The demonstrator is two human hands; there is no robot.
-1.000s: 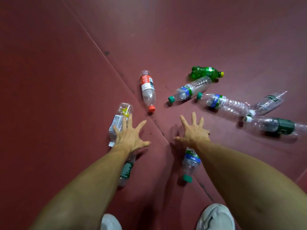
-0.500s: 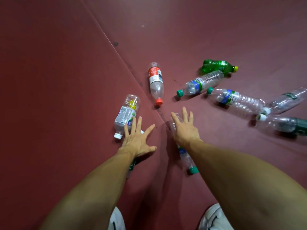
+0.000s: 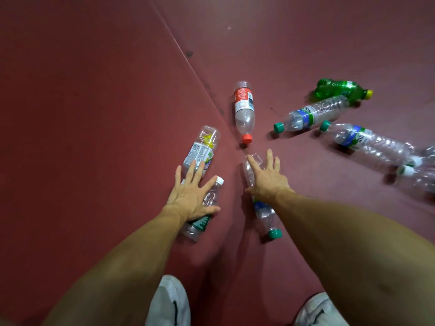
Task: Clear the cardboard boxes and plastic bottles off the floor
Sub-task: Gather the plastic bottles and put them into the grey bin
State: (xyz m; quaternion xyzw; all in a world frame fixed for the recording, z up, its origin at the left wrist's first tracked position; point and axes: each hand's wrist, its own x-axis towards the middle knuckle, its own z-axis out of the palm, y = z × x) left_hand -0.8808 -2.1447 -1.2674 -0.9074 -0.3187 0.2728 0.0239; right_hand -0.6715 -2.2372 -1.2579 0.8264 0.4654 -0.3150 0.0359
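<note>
Okay, your left hand (image 3: 191,196) and right hand (image 3: 267,182) are both spread wide over the green-label bottle (image 3: 200,223) and teal-capped bottle (image 3: 266,212) lying on the floor (image 3: 94,114), so curl round each mid-body, they'll probably roll otherwise.

The left hand (image 3: 191,196) covers the middle of a white-capped bottle (image 3: 200,224), the right hand (image 3: 266,180) that of a green-capped bottle (image 3: 264,214); two blurred clear bottles (image 3: 421,180) run off the right edge
</note>
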